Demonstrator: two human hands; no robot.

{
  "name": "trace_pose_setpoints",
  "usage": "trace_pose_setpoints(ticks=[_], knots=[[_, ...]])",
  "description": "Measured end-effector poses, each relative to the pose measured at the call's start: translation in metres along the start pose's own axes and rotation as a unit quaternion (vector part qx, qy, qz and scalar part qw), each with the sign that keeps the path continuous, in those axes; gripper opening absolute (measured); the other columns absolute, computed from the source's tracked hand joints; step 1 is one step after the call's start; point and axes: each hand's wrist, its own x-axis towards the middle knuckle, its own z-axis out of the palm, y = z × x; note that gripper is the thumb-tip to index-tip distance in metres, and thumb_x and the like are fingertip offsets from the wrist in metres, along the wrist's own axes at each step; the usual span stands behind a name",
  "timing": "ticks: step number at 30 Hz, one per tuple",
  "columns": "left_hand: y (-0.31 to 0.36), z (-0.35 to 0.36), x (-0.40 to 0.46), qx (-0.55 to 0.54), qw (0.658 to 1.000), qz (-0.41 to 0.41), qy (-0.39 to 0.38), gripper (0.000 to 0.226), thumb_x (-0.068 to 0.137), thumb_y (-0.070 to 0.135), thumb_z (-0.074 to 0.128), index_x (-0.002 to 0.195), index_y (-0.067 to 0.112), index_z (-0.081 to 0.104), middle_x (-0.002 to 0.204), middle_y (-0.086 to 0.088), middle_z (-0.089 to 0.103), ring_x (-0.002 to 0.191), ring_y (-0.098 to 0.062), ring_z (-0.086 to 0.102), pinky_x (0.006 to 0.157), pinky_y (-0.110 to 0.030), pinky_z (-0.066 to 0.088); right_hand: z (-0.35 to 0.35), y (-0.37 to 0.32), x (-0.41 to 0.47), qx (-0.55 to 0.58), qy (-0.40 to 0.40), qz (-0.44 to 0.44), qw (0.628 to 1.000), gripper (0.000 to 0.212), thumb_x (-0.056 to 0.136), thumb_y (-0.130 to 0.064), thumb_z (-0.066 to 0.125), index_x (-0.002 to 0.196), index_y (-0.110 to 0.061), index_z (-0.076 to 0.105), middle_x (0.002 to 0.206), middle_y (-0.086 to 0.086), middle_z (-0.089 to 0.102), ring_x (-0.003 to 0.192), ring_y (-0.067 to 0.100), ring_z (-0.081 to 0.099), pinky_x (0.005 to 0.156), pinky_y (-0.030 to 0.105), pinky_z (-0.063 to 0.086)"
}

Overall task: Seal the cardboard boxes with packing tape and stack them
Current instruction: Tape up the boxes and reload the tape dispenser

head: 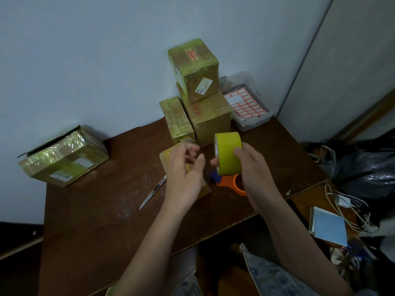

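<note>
Right now the right hand [249,165] holds the roll of yellow tape [228,153] upright above the brown table [96,210], fingers curled over the outer band and the thumb hooked at the roll's open side. The left hand [185,167] hovers just beside the roll, touching nothing that can be made out, its fingers loosely bent and blurred, thumb and fingertips apart. Beneath the left hand lies a small flat box [168,155], mostly hidden by that hand. Under the roll, on the table, sits an orange and blue tape dispenser [232,182]. Beyond the roll stands a stack of taped boxes [205,99] against the wall, one small box on a larger one, with a narrow taped box [176,118] touching the stack's left side. A clear tub with red-bordered labels [245,103] sits just right of the stack. A box cutter [152,192] lies on the table left of the hands, and a larger taped box [64,155] rests well apart at the table's far left edge.
</note>
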Motion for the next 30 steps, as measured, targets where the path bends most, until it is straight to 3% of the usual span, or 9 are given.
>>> trace_pose_setpoints(ticks=[1, 3, 6, 8, 10, 15, 19, 25, 30], knots=[[0.001, -0.003, 0.002, 0.021, 0.999, 0.016, -0.021, 0.025, 0.093, 0.014, 0.058, 0.111, 0.032, 0.059, 0.115, 0.004, 0.053, 0.100, -0.011, 0.056, 0.085, -0.033, 0.051, -0.001, 0.001, 0.000, 0.026, 0.000, 0.011, 1.000, 0.031, 0.105, -0.013, 0.036, 0.085, -0.026, 0.055, 0.057, -0.016, 0.067, 0.056, -0.012, 0.059, 0.053, 0.005, 0.044], [0.003, -0.006, 0.005, 0.002, 0.996, 0.016, -0.082, 0.048, 0.095, 0.007, 0.056, 0.131, 0.038, 0.051, 0.132, 0.010, 0.049, 0.114, -0.004, 0.052, 0.095, -0.024, 0.046, 0.002, -0.002, -0.002, 0.062, -0.011, 0.028, 0.998, 0.034, 0.102, -0.011, 0.039, 0.080, -0.030, 0.057, 0.068, -0.013, 0.069, 0.063, -0.007, 0.062, 0.058, 0.014, 0.048], [0.009, -0.005, 0.007, -0.007, 0.993, 0.060, -0.097, 0.049, 0.095, -0.001, 0.053, 0.132, 0.030, 0.053, 0.131, 0.007, 0.054, 0.108, 0.012, 0.054, 0.087, -0.009, 0.045, 0.011, -0.004, 0.000, 0.075, -0.024, 0.005, 0.997, 0.049, 0.098, -0.010, 0.038, 0.072, -0.029, 0.075, 0.078, -0.004, 0.073, 0.069, 0.011, 0.065, 0.075, 0.036, 0.050], [0.007, -0.005, 0.011, 0.003, 0.996, 0.077, -0.049, 0.042, 0.096, -0.004, 0.048, 0.120, 0.028, 0.062, 0.123, 0.003, 0.061, 0.106, 0.003, 0.057, 0.081, -0.008, 0.044, 0.013, -0.007, -0.003, 0.076, -0.074, -0.035, 0.994, 0.050, 0.093, -0.013, 0.036, 0.079, -0.037, 0.077, 0.075, 0.002, 0.073, 0.072, 0.025, 0.064, 0.079, 0.046, 0.050], [0.003, -0.006, 0.014, -0.009, 0.996, 0.081, -0.025, 0.043, 0.097, -0.004, 0.046, 0.111, 0.032, 0.066, 0.119, -0.001, 0.066, 0.105, -0.014, 0.062, 0.082, -0.022, 0.050, 0.012, -0.008, -0.004, 0.090, -0.108, -0.051, 0.989, 0.044, 0.085, -0.017, 0.036, 0.086, -0.034, 0.077, 0.081, 0.009, 0.073, 0.079, 0.033, 0.064, 0.081, 0.054, 0.050], [-0.001, -0.007, 0.012, -0.011, 0.995, 0.096, 0.004, 0.040, 0.097, -0.003, 0.047, 0.110, 0.029, 0.068, 0.116, -0.001, 0.069, 0.110, -0.016, 0.064, 0.089, -0.043, 0.055, 0.014, -0.006, -0.002, 0.110, -0.120, -0.054, 0.985, 0.045, 0.077, -0.018, 0.037, 0.086, -0.035, 0.077, 0.077, 0.007, 0.073, 0.075, 0.020, 0.068, 0.073, 0.035, 0.055], [-0.002, -0.006, 0.010, -0.016, 0.995, 0.099, 0.021, 0.040, 0.096, -0.004, 0.047, 0.110, 0.027, 0.069, 0.114, 0.000, 0.070, 0.109, -0.016, 0.066, 0.089, -0.046, 0.055, 0.014, -0.006, -0.004, 0.127, -0.124, -0.048, 0.983, 0.046, 0.075, -0.016, 0.036, 0.084, -0.035, 0.077, 0.075, 0.007, 0.073, 0.075, 0.023, 0.068, 0.074, 0.037, 0.055], [0.003, -0.006, 0.007, -0.009, 0.994, 0.106, 0.030, 0.045, 0.095, -0.007, 0.048, 0.107, 0.032, 0.067, 0.113, 0.004, 0.069, 0.109, -0.011, 0.064, 0.089, -0.031, 0.055, 0.014, -0.002, -0.002, 0.139, -0.093, -0.026, 0.986, 0.037, 0.071, -0.015, 0.039, 0.086, -0.013, 0.072, 0.074, 0.013, 0.069, 0.076, 0.030, 0.064, 0.076, 0.049, 0.047], [0.001, -0.007, 0.007, -0.009, 0.993, 0.116, 0.031, 0.043, 0.094, -0.006, 0.048, 0.110, 0.028, 0.069, 0.111, 0.001, 0.071, 0.100, -0.019, 0.068, 0.080, -0.022, 0.053, 0.019, 0.000, -0.010, 0.125, -0.073, -0.046, 0.988, 0.043, 0.067, 0.005, 0.043, 0.085, -0.015, 0.076, 0.084, 0.027, 0.066, 0.083, 0.032, 0.064, 0.084, 0.056, 0.051]])
